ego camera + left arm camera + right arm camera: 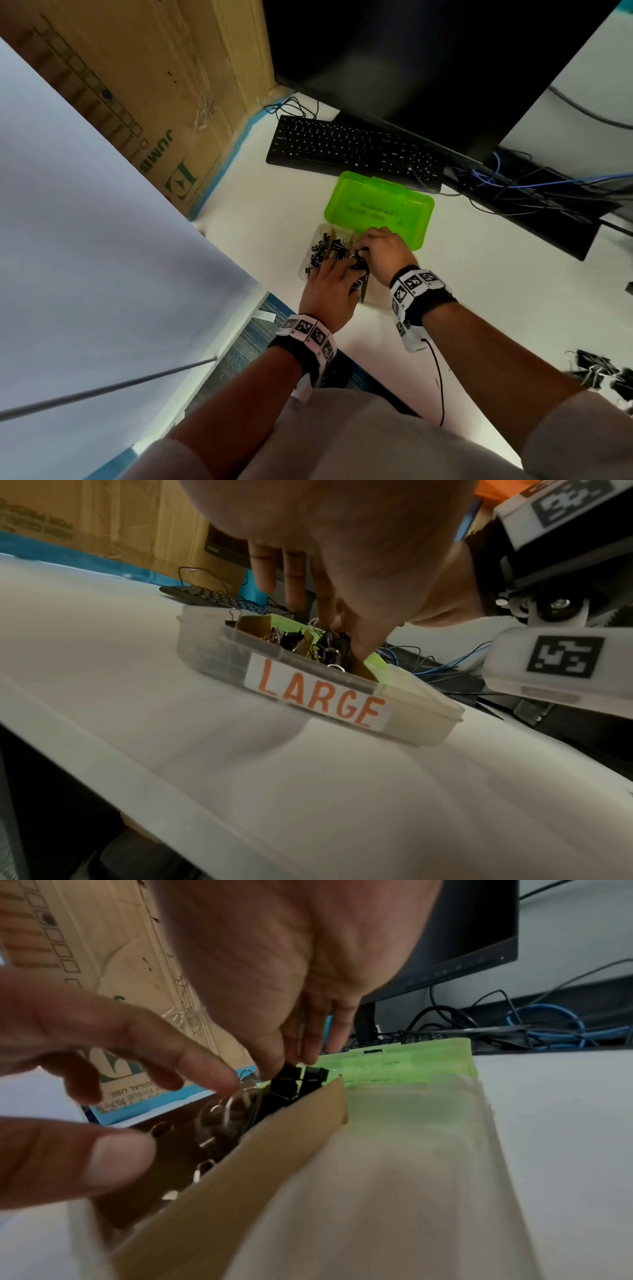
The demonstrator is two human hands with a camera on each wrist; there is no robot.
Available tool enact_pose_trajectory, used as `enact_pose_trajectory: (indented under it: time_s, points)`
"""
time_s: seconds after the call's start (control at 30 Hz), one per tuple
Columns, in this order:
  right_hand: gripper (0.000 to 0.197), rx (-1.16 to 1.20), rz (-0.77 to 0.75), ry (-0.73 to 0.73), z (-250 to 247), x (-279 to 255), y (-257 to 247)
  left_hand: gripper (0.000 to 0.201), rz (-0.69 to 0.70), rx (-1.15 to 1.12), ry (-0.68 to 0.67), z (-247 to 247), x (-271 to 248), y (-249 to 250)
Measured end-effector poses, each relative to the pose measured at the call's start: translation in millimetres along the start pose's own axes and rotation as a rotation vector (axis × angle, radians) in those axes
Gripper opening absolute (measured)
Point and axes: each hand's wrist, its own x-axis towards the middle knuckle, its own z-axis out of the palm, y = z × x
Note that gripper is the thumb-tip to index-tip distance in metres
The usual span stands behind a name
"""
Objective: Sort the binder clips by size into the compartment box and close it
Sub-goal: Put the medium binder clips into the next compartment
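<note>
A translucent compartment box (376,301) lies on the white desk with its green lid (380,205) swung open behind it. Black binder clips (322,248) fill its left compartments. My left hand (337,265) reaches in with fingers extended down, touching the clips (329,645). My right hand (363,253) comes in from the right and pinches a black binder clip (291,1079) by the cardboard divider (267,1156). The compartment (394,1150) right of that divider holds nothing. The box front carries a label reading LARGE (318,693).
A heap of bigger binder clips (599,370) lies on the desk at the far right. A black keyboard (352,147), a monitor (428,61) and tangled cables (513,185) stand behind the box. A cardboard carton (154,85) stands at the left.
</note>
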Motion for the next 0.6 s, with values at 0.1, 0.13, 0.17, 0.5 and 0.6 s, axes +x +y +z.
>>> enact_pose_trajectory:
  time_s: [0.1, 0.13, 0.17, 0.5, 0.6]
  points:
    - [0.024, -0.128, 0.04, -0.01, -3.4, 0.6, 1.2, 0.043, 0.066, 0.053, -0.023, 1.8, 4.4, 1.5]
    - [0.024, -0.141, 0.042, -0.009, -3.5, 1.0, 1.3, 0.041, 0.094, 0.064, -0.032, 2.7, 5.5, 1.5]
    - [0.024, -0.142, 0.049, -0.012, -3.7, 1.6, 0.6, 0.037, 0.112, 0.065, -0.043, 3.2, 6.5, 1.8]
    - [0.012, 0.385, 0.408, 0.186, -8.4, 7.4, -6.7, 0.023, 0.12, 0.044, -0.013, 4.6, 11.5, -3.7]
    - [0.011, 0.332, 0.364, 0.224, -9.2, 8.3, -3.9, 0.023, 0.127, 0.069, -0.031, 1.6, 11.6, -2.1]
